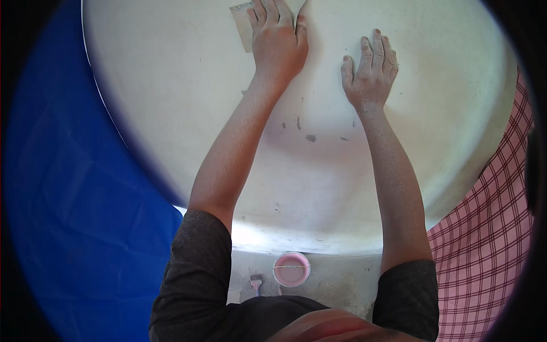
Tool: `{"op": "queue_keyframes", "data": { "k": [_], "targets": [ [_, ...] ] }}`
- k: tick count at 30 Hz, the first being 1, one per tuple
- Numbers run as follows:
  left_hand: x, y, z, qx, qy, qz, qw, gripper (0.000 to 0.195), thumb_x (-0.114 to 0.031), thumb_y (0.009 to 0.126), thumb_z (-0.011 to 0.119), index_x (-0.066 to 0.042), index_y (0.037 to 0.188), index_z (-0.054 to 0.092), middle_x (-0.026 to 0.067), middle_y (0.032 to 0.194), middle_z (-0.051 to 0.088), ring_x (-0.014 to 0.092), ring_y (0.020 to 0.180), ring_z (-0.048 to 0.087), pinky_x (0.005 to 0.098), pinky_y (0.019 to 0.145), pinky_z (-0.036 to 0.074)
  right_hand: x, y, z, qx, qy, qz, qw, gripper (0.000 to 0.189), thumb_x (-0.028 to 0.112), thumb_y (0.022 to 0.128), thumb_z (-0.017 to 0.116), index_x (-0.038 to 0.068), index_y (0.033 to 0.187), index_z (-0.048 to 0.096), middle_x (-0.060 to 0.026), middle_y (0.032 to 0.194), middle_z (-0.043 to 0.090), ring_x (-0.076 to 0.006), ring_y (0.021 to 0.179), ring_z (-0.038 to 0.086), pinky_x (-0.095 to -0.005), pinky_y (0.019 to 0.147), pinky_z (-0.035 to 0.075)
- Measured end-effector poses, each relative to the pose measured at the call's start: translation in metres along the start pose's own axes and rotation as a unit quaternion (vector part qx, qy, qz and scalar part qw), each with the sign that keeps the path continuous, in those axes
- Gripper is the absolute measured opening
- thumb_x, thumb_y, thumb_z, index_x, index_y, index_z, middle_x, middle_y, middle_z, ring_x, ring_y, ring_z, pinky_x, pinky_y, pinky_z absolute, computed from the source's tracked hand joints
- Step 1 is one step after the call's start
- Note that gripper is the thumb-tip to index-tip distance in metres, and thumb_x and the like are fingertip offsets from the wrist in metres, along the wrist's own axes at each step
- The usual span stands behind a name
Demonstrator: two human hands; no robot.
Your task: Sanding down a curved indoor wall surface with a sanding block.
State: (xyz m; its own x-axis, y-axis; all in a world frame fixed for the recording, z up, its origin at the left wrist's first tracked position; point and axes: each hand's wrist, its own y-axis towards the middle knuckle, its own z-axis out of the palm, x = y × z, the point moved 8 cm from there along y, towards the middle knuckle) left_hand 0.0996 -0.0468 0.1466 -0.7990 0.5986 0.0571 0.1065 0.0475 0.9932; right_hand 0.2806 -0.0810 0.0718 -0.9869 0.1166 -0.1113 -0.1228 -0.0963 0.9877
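Observation:
My left hand (280, 47) lies over a tan sheet with printing on its back, which looks like sandpaper (242, 30), and holds it against a pale, smooth plastered wall (171, 85). The sheet's left part shows beside my fingers; the rest is hidden under the hand. Lower and to the right, my right hand (372, 72) rests palm down on the same wall, fingers somewhat spread, with nothing seen in it. Pale dust coats its skin. Several small grey patches (311, 138) mark the wall between my forearms.
On the grey floor (342, 286) below the wall stand a pink-lined bucket (292, 269) with a wire handle and a paintbrush (256, 280) to its left. Blue sheeting (85, 192) hangs at the left. A pink checked cloth (478, 239) hangs at the right.

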Motion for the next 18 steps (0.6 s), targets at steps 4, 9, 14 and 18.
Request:
{"op": "queue_keyframes", "data": {
  "k": [4,9,14,18],
  "targets": [
    [-0.003,0.001,-0.004,-0.037,-0.014,0.007,0.999,0.065,-0.022,0.103,0.052,0.016,0.151,0.032,0.0383,0.161,0.026,0.054,0.152,0.021,0.0570,0.126,0.019,0.003,-0.001,0.000,0.013,0.005,0.001,1.000,0.051,0.038,0.095,0.060,0.007,0.136,0.061,-0.0146,0.158,0.044,-0.0317,0.149,0.037,-0.0541,0.122,0.028],
    [-0.006,-0.040,0.001,-0.048,-0.009,0.035,0.998,0.064,-0.031,0.105,0.053,0.010,0.153,0.038,0.0317,0.161,0.033,0.046,0.155,0.023,0.0551,0.126,0.019,0.003,-0.005,0.001,0.007,0.008,0.000,1.000,0.050,0.038,0.095,0.060,0.007,0.135,0.061,-0.0148,0.158,0.044,-0.0317,0.149,0.037,-0.0542,0.122,0.028],
    [-0.005,-0.043,0.010,-0.006,-0.009,0.030,1.000,0.064,-0.020,0.101,0.055,0.012,0.153,0.034,0.0320,0.162,0.030,0.048,0.154,0.023,0.0547,0.126,0.020,0.001,-0.007,0.003,0.010,-0.011,-0.012,1.000,0.051,0.038,0.094,0.060,0.008,0.135,0.062,-0.0158,0.156,0.046,-0.0329,0.148,0.038,-0.0546,0.120,0.029],
    [0.011,0.015,0.004,-0.003,-0.017,0.036,0.999,0.061,-0.009,0.100,0.051,0.014,0.153,0.032,0.0327,0.163,0.027,0.051,0.152,0.022,0.0539,0.127,0.020,0.007,-0.004,0.004,0.002,0.003,-0.018,1.000,0.051,0.038,0.094,0.061,0.008,0.134,0.062,-0.0160,0.156,0.046,-0.0335,0.147,0.038,-0.0550,0.120,0.030]
  ]
}}
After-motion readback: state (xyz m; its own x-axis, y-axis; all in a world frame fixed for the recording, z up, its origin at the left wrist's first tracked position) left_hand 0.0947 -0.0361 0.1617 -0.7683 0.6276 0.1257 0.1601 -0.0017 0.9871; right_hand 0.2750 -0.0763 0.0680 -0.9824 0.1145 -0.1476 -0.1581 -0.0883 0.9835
